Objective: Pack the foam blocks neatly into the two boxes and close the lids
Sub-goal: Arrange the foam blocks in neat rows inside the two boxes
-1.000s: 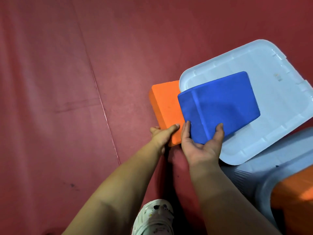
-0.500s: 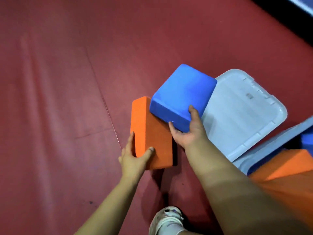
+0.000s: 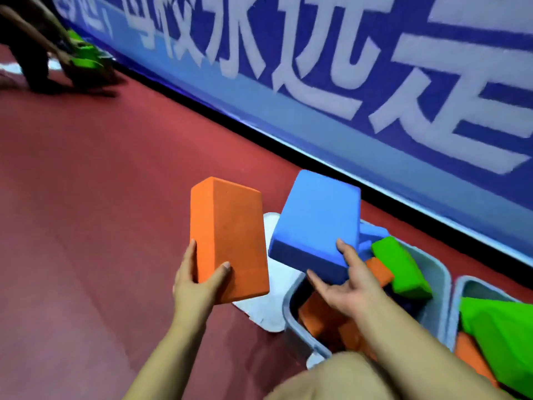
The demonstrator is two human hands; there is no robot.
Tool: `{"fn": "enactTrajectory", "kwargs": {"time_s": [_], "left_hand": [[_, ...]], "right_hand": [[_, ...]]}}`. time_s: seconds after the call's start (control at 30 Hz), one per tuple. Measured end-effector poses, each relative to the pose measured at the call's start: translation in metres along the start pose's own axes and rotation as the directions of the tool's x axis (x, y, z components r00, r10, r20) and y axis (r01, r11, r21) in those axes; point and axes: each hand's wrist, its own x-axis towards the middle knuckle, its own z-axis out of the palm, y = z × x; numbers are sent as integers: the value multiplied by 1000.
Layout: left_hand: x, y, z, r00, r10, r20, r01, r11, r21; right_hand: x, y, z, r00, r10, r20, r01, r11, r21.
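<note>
Foam blocks (image 3: 229,241) aloft in both hands, box rim (image 3: 291,307) just beneath

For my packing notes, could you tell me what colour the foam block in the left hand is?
Orange; the foam block shows best in the head view.

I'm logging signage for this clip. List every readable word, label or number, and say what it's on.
Blue wall banner: large white Chinese characters, cropped at the top and blurred; only "永" reads, and only tentatively.
Orange block, blue block, box, lid: no text visible.
</note>
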Motion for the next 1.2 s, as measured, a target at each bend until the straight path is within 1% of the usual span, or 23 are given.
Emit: {"fn": "enactTrajectory", "kwargs": {"time_s": [0.07,0.13,0.23,0.3,0.37,0.47,0.57,0.6,0.63,0.7,0.77,0.8,0.83,0.9,0.93,0.97,1.03,1.1,1.17,1.2], "left_hand": [[-15,30,17,995,70,72,-70,998,-4],[-29,57,33,980,142,141,-146,989,25],[-49,97,56,936,241,258,-268,960,74],[-66,125,70,899,314,306,-367,920,136],[-85,148,83,860,375,348,-466,854,232],[-96,158,104,830,408,379,-528,794,302],[-96,146,120,841,398,367,-518,789,331],[-95,141,125,846,392,361,-512,786,346],[-92,134,129,849,386,361,-509,781,363],[-84,120,134,854,369,366,-502,770,395],[-72,103,135,863,360,354,-492,758,429],[-66,96,135,866,361,345,-490,748,448],[-62,89,136,870,361,336,-487,739,465],[-49,78,143,884,342,318,-463,737,493],[-42,76,150,893,331,307,-447,740,503],[-34,75,159,897,325,298,-438,742,508],[-21,73,179,882,358,307,-469,728,500],[-14,72,201,863,370,343,-500,716,487],[-10,66,221,867,335,369,-486,732,477],[-7,62,230,860,331,389,-495,730,472]], "right_hand": [[-39,-35,-24,996,-90,-25,90,996,0],[-78,-64,-51,983,-166,-81,167,986,7],[-126,-93,-91,950,-253,-184,255,967,-14],[-146,-104,-117,913,-318,-256,318,947,-43],[-157,-110,-140,866,-393,-310,383,919,-94],[-155,-107,-162,791,-482,-377,451,876,-171],[-129,-96,-176,647,-552,-525,531,821,-208],[-117,-91,-180,607,-574,-550,531,807,-258],[-102,-85,-185,590,-592,-549,505,801,-321],[-70,-75,-193,573,-603,-556,397,797,-455],[-48,-67,-199,542,-613,-576,296,780,-551],[-39,-65,-201,537,-610,-582,246,774,-584],[-31,-63,-203,550,-593,-589,192,775,-602],[-10,-55,-211,606,-541,-582,76,769,-635],[-3,-48,-215,640,-512,-573,-9,741,-672],[4,-40,-221,672,-487,-557,-97,689,-719],[16,-27,-233,704,-458,-543,-216,590,-778],[24,-28,-236,723,-456,-520,-229,552,-802],[29,-38,-226,756,-483,-442,-149,531,-834],[31,-44,-218,767,-514,-384,-77,520,-851]]}}
